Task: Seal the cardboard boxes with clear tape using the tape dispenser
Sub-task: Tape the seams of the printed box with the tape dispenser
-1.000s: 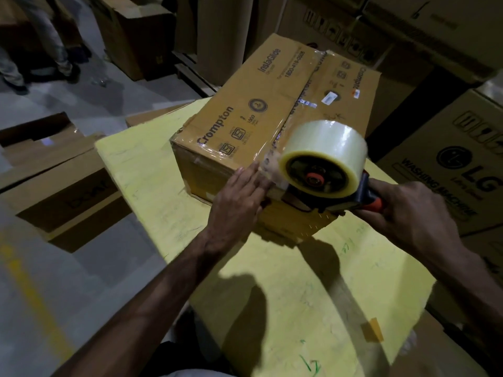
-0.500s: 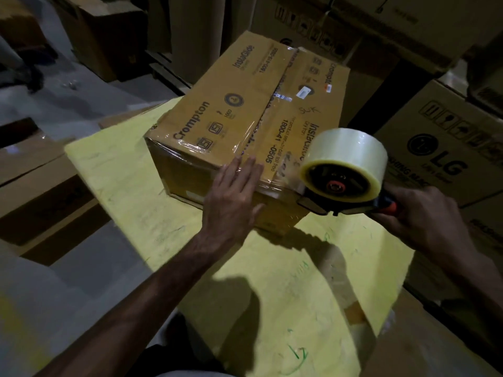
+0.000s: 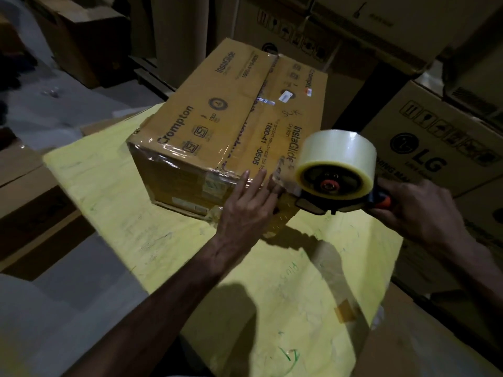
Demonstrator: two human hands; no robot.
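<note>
Yellow table [image 3: 122, 202], stacked cartons [image 3: 435, 148], left hand [image 3: 245, 213] flat on box [image 3: 206, 126], right hand [image 3: 419, 210] gripping dispenser [image 3: 332, 186]

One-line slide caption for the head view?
Left hand flat on the Crompton box on a yellow table; right hand holds the tape dispenser at its near edge.

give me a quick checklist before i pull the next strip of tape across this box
1. Box flat on the table: ok.
2. Top flaps closed along the seam: ok.
3. Left hand pressing flat on the near top edge: ok.
4. Right hand gripping the tape dispenser by its handle: ok.
5. Tape roll well stocked: ok.
6. Tape end stuck down at the near edge: cannot tell, it is blurred there.
</note>
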